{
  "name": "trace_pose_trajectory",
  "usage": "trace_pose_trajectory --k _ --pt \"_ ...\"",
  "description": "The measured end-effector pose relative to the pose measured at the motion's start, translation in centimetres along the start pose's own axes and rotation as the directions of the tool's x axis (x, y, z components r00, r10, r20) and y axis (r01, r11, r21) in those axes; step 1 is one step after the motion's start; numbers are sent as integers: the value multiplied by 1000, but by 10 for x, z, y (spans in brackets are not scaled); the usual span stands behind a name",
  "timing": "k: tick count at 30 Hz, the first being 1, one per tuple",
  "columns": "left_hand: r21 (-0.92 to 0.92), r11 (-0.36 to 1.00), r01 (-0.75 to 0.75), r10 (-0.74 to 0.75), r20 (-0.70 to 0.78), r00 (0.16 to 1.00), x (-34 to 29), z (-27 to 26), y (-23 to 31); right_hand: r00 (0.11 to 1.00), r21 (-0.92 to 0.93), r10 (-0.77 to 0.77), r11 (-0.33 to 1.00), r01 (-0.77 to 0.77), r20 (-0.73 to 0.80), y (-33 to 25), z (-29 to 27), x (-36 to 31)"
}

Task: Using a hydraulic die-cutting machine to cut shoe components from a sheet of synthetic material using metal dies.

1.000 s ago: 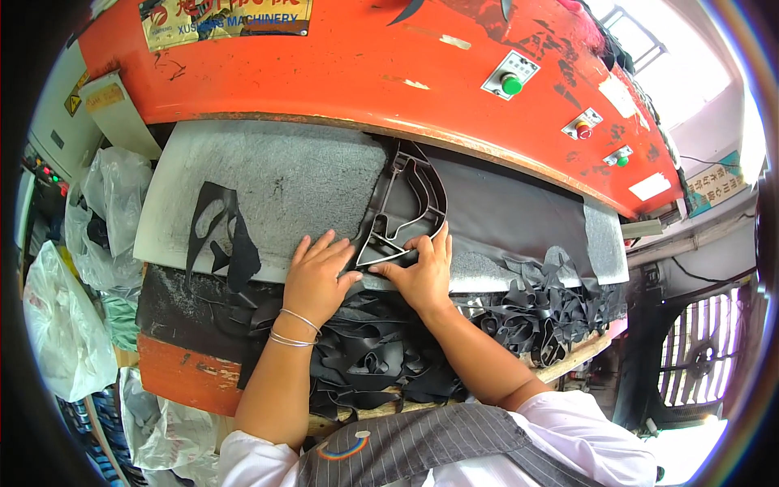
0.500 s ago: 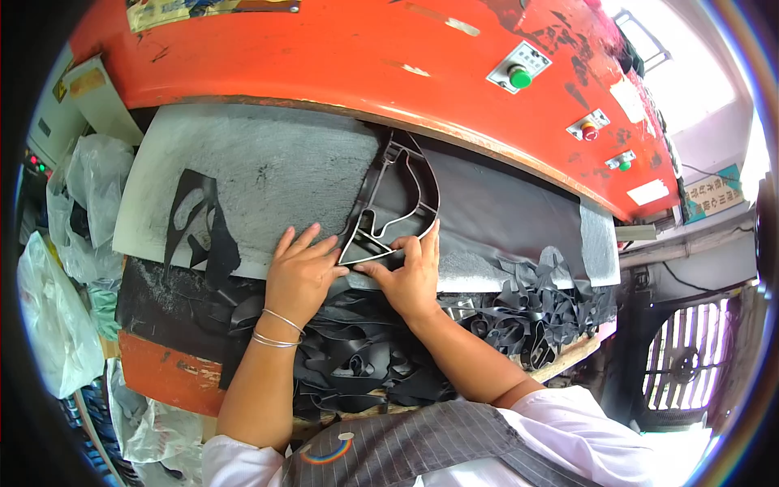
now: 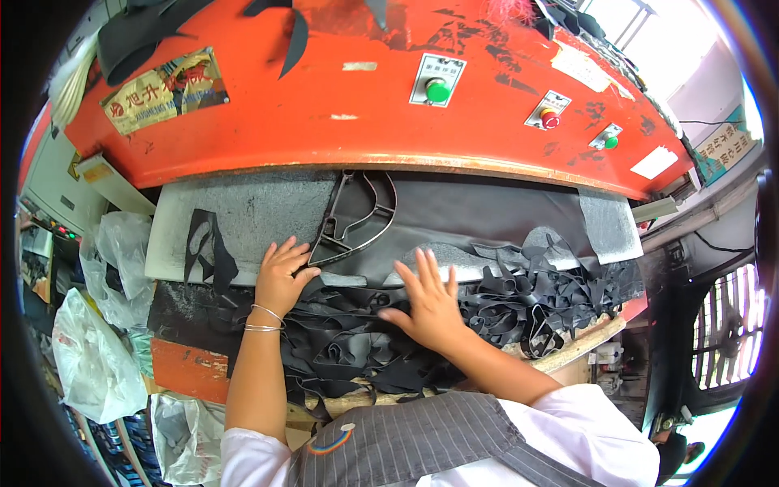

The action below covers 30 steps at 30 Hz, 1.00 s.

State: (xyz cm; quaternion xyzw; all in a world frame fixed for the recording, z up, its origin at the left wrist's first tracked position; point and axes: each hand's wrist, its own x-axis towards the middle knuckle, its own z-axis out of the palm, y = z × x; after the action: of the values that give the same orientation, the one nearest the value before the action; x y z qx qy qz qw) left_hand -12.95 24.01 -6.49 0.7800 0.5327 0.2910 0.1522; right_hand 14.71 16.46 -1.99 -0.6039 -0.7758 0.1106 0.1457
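Note:
A metal cutting die point(image 3: 393, 215), curved on its right side and pointed at its near left corner, lies on a smooth black sheet point(image 3: 487, 213). Its far end reaches the lower edge of the red press. My left hand point(image 3: 281, 277) rests at the near edge of the pale cutting board point(image 3: 235, 203), fingers spread, with the thumb at the die's pointed corner; I cannot tell if they touch. Apart from the die, my right hand point(image 3: 430, 307) hovers over the board's front edge, fingers spread and holding nothing.
The red press front point(image 3: 324, 122) carries a green button point(image 3: 437, 90) and a red button point(image 3: 550, 119). Black offcuts point(image 3: 349, 349) heap along the near edge. A cut black scrap with holes point(image 3: 213, 256) lies on the board's left. Plastic bags point(image 3: 97, 357) hang at the left.
My right hand has let go of the die and drawn back from it, its fingers opening. My left hand stays near the die's corner. The view has shifted, showing more of the press front.

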Motion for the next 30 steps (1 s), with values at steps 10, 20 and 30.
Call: trace_pose_trajectory --k 10,20,30 --pt "-358 929 -98 89 -40 995 14 27 181 587 505 436 861 -53 -682 221 -143 -42" --pt "-158 816 -556 414 -512 753 24 15 309 -89 446 437 882 -154 -895 307 -260 0" --pt "72 908 -413 412 -339 846 -39 9 295 175 416 417 908 -46 -892 293 -217 -100"
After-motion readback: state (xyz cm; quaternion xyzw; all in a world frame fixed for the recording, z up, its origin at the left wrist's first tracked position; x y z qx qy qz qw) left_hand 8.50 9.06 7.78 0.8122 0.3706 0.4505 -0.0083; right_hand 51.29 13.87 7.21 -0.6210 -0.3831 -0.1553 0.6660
